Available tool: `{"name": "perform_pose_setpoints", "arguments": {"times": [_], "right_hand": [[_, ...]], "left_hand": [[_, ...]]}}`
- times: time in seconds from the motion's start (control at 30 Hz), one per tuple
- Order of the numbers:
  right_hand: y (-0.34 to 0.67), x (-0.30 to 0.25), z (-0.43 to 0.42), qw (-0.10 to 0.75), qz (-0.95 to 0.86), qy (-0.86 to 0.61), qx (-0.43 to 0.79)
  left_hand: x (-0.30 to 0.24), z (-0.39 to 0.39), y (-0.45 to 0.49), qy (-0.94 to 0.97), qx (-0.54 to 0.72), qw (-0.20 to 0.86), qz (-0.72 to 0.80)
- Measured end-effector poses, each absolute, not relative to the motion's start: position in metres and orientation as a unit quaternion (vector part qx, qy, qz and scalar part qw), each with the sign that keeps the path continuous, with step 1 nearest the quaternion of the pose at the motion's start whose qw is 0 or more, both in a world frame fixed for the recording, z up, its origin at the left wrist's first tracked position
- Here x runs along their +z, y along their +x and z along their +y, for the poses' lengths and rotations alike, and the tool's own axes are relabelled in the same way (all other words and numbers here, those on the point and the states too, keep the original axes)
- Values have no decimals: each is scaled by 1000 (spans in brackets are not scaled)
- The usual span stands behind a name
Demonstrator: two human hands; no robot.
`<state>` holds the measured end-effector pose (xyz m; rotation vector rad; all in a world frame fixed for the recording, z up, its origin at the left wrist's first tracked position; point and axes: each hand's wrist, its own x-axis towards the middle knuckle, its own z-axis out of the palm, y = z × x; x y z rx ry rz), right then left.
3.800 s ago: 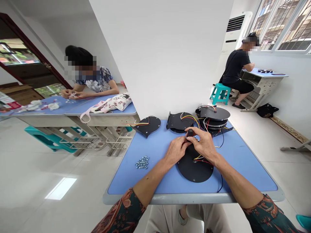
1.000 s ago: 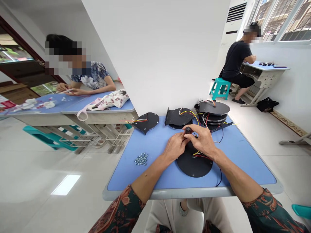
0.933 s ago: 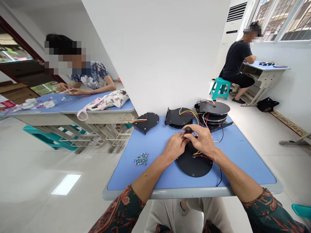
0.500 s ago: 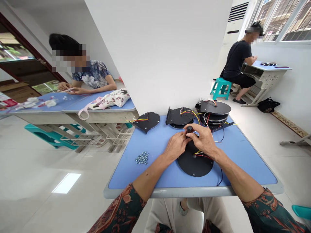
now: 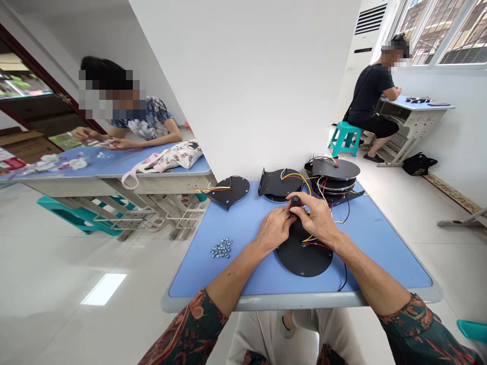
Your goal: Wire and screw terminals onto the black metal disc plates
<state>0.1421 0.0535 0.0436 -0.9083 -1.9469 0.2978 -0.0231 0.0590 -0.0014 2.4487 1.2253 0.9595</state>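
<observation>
Gripping a black handle (image 5: 295, 201) with bent thumb and fingers of the right hand (image 5: 319, 215), roughly upright above the far part of a black round plate (image 5: 304, 261). Holds the bent fingers of the left hand (image 5: 274, 228) in close by the lower part of the handle, just beside the right thumb; cannot tell, from fingertips largely hidden, whether pinching anything. Covers the far part of the plate with both hands and leaves the near rounded part in view, lying on a blue desk (image 5: 243, 223). Shows yellow, red and white wires (image 5: 315, 244) at the middle of the plate, partly under the right hand, and a black wire (image 5: 346, 279) near the right forearm. Has a loose heap of silvery screws (image 5: 221, 248) to the left. Shows, beyond the hands, a bracketed plate (image 5: 283, 185), to the right of it a stack of plates (image 5: 337, 175) with wires among them, and to the left a single pointed plate (image 5: 233, 191). Gives, farther left, onto another desk (image 5: 167, 183) with a patterned bag (image 5: 184, 153) and a person in a floral top (image 5: 146, 119).
</observation>
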Motion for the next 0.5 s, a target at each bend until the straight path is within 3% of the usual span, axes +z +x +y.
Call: {"name": "perform_pose_setpoints", "arguments": {"times": [0.5], "right_hand": [[140,45,50,475,-791,-372,100]], "left_hand": [[-2,60,-22,834,343,132,412]]}}
